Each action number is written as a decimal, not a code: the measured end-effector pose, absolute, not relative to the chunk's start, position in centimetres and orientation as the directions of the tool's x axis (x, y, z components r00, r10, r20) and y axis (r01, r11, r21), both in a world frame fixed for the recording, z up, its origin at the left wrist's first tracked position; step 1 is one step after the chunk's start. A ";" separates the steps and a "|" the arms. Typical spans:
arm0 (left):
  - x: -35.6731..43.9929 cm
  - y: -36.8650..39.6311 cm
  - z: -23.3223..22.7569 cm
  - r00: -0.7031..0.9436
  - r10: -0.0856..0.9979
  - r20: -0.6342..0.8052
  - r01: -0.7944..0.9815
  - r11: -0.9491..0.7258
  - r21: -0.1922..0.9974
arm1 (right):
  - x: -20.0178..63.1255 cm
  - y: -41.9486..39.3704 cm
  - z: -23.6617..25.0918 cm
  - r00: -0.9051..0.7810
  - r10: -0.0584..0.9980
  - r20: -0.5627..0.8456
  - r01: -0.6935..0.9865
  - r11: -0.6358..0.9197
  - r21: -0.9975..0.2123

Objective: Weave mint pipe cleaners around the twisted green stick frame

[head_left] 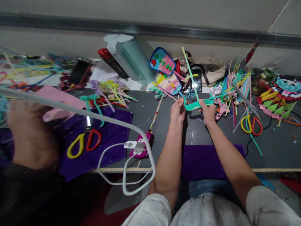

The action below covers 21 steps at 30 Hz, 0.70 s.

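Note:
Both my hands hold a turquoise pipe-cleaner piece (pixel 193 105) above the dark table. My left hand (pixel 177 110) pinches its left end, and my right hand (pixel 207 112) grips it further right, fingers closed. A pale green pipe cleaner (pixel 188 67) rises from the piece, with a short yellow one crossing it. Just beyond lie two fan-shaped pipe-cleaner pieces, one with a red star and green bits (pixel 162 61), the other in yellow and pink stripes (pixel 168 83). A pink glue gun (pixel 222 110) rests beside my right hand.
Red-and-yellow scissors (pixel 251 125) and a pipe-cleaner bundle (pixel 237 81) lie to the right. A white cable (pixel 141 130) loops over a magenta power adapter (pixel 150 141). At left, a co-worker's arm (pixel 33 135) is beside a purple cloth (pixel 113 141) bearing other scissors (pixel 84 142).

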<state>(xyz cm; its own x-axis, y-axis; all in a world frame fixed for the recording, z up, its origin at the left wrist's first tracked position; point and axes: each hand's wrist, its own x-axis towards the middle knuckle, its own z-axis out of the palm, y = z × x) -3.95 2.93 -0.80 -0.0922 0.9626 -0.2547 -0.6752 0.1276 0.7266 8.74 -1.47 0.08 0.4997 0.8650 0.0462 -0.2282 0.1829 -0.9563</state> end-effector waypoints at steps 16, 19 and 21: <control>-3.8 1.9 -0.2 -0.384 0.865 0.324 0.210 -0.260 0.943 | 8.8 -1.7 0.0 0.493 0.863 0.112 -0.132 0.202 -0.971; -3.6 1.3 0.0 -0.297 0.847 0.440 0.425 -0.295 0.856 | 8.9 -1.7 -0.1 0.496 0.860 0.121 -0.112 0.202 -0.973; -3.5 1.0 0.1 -0.257 0.845 0.468 0.498 -0.299 0.814 | 8.9 -1.7 -0.1 0.491 0.862 0.125 -0.087 0.191 -0.978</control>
